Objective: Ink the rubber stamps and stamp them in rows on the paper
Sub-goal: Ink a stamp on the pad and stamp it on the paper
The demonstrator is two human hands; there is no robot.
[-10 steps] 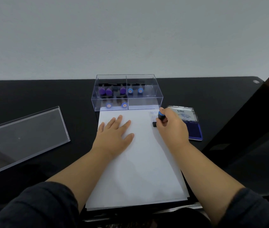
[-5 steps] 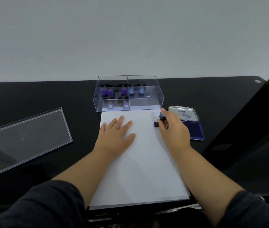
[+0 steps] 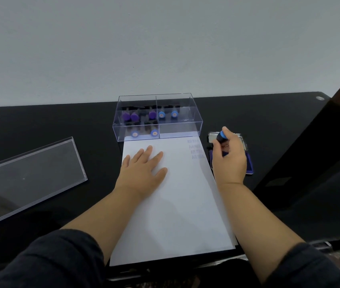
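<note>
1. Right hand (image 3: 230, 157) grips a blue-capped stamp (image 3: 220, 137), held over the ink pad (image 3: 249, 165) just right of the paper (image 3: 177, 204)
2. Left hand (image 3: 143, 173) lies flat, fingers straight, on the paper
3. Four faint imprints (image 3: 195, 149) at far right corner; wording illegible
4. Clear box (image 3: 157, 117) holds remaining stamps; its lid (image 3: 26, 175) lies left

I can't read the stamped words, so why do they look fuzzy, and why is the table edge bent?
Head view: the faint purple stamped prints on the white paper sheet are pale, small and soft; the wide lens curves the black table edge; the clear plastic lid shows glare.
</note>
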